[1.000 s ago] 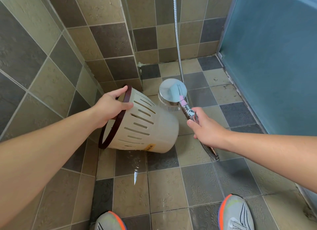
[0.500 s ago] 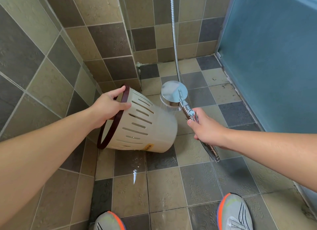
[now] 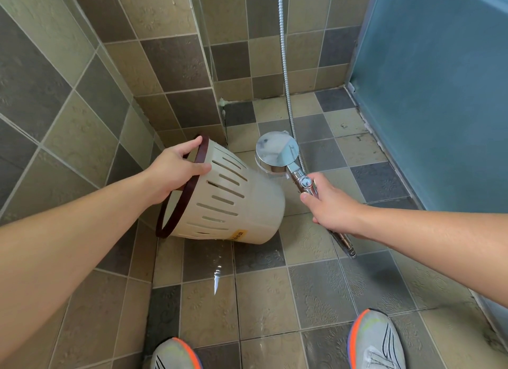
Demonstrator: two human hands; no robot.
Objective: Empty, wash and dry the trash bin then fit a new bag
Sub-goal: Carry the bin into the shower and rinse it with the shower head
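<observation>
At six o'clock, nearest to the camera, two grey shoes [image 3: 375, 339] with orange edges stood on the wet tiled floor [image 3: 264, 297]. Further out, the left hand [image 3: 176, 170] gripped the dark brown rim [image 3: 178, 201] of the trash bin [image 3: 233, 201], thumb outside and fingers inside. The bin was in the air above the floor, lying on its side; its long axis ran from nine to three o'clock, the opening toward nine and the closed bottom toward three. It was cream plastic with rows of slots and a yellow label low on the side. At three o'clock from it the right hand [image 3: 330, 206] was closed around the handle of the chrome shower head [image 3: 276, 151], whose round head was just beside the bin's bottom. Behind, the metal hose [image 3: 284, 66] rose toward twelve o'clock.
</observation>
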